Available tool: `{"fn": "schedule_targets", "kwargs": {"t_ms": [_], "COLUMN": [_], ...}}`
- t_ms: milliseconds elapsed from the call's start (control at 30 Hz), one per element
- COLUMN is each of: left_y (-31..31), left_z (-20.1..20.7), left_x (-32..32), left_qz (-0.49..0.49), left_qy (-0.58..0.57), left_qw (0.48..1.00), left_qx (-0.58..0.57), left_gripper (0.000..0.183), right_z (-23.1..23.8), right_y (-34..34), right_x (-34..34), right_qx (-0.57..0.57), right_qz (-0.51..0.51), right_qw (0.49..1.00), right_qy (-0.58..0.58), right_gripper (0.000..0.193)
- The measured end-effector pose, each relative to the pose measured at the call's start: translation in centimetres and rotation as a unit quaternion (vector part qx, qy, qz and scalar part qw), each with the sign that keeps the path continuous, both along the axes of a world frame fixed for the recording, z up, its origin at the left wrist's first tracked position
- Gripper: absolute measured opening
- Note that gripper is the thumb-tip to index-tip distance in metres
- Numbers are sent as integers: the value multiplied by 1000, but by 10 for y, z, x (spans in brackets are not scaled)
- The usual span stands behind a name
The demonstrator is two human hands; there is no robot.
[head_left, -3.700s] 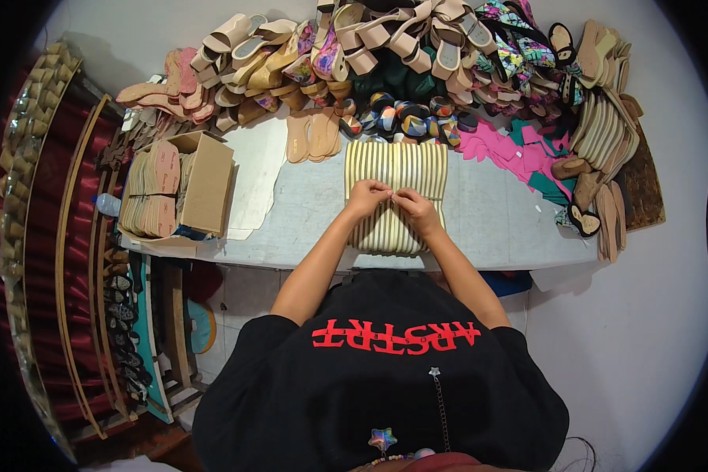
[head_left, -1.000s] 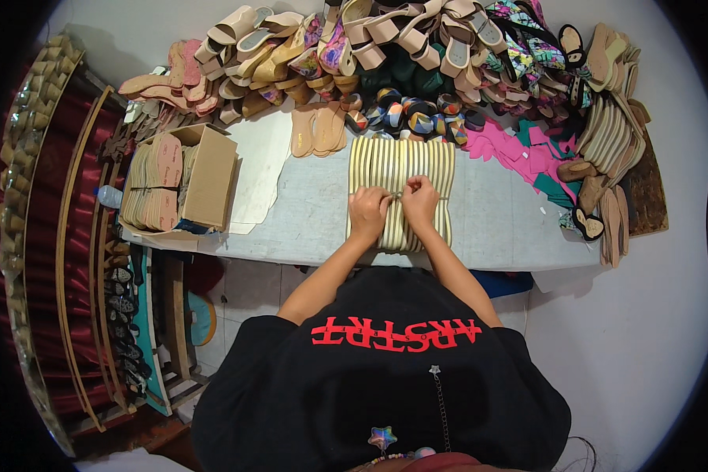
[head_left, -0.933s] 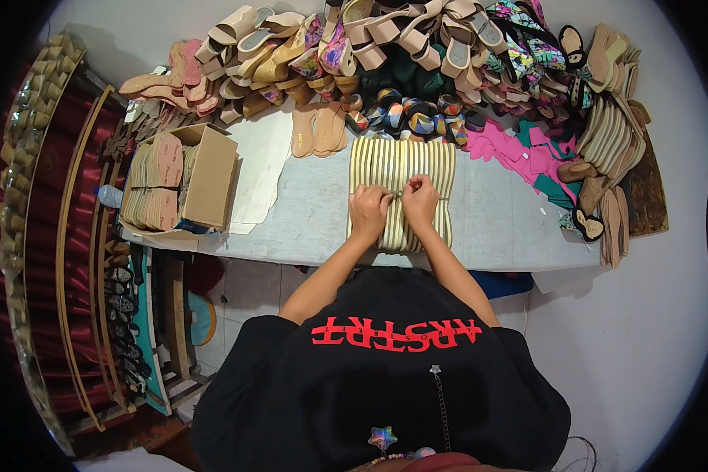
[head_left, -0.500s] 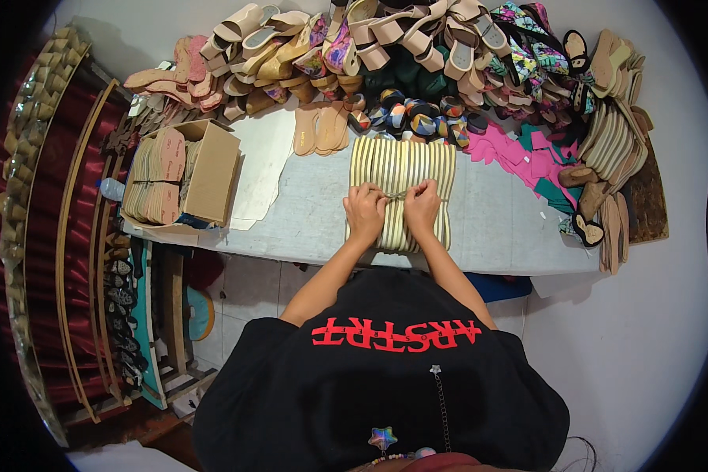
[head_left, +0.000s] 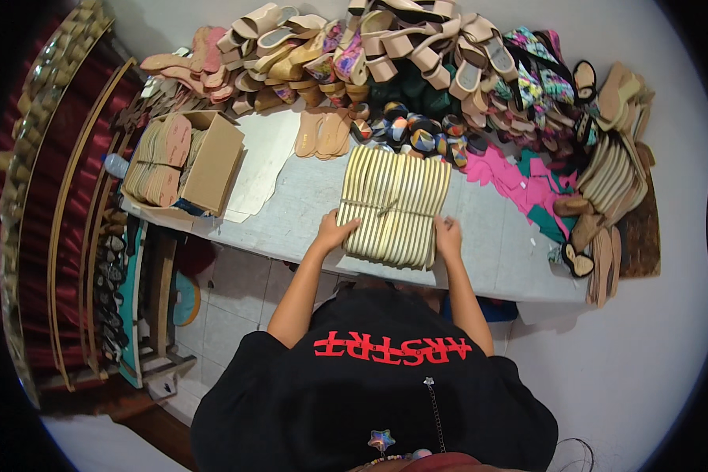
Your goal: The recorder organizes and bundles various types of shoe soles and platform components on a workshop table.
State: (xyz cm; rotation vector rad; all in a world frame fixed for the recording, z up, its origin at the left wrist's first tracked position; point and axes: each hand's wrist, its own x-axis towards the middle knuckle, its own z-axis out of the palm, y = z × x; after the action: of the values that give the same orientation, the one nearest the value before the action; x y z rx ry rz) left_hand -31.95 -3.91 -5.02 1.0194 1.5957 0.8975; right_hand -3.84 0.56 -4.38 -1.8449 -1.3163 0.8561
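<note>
A bundle of cream-striped shoe insoles (head_left: 389,177) stands packed edge to edge near the table's front. A dark string (head_left: 405,210) runs across its middle, with a knot near the centre. My left hand (head_left: 337,230) grips the lower left side, its thumb over the edge and its other fingers partly hidden. On the opposite side, my right hand (head_left: 448,237) is closed against the bundle's edge with curled fingers.
The grey-covered table (head_left: 283,224) carries a cardboard box (head_left: 216,169) of tied insoles on the left. Tan insoles (head_left: 322,132) and heeled sandals (head_left: 385,47) fill the back. Pink scraps (head_left: 519,177) and shoe soles (head_left: 602,256) lie right. A shelving rack (head_left: 63,236) stands left.
My hands have left the string's knot at the middle and moved down and apart to the bundle's two sides. The bundle has turned slightly and sits a little nearer me.
</note>
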Motion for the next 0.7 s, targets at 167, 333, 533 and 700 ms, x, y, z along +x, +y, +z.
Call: {"fn": "schedule_targets", "kwargs": {"t_ms": [167,333,533,700], "left_y": [-3,-15,-28,-34], "left_z": [-16,25,53,144], "left_x": [8,14,-13,-106], "left_qz": [39,28,62,70], "left_qy": [82,151,61,154], "left_qw": [992,988,993,977], "left_qx": [82,23,77,132], "left_gripper": [76,79,72,74], "right_z": [-17,5,46,97], "right_y": [-12,-23,-29,-29], "right_x": [-5,-20,-57,-138], "right_qx": [-36,-55,-67,-33], "right_qz": [117,86,91,156], "right_qw": [991,988,977,946], "right_qy": [-51,119,179,282], "right_gripper": [64,72,63,62]}}
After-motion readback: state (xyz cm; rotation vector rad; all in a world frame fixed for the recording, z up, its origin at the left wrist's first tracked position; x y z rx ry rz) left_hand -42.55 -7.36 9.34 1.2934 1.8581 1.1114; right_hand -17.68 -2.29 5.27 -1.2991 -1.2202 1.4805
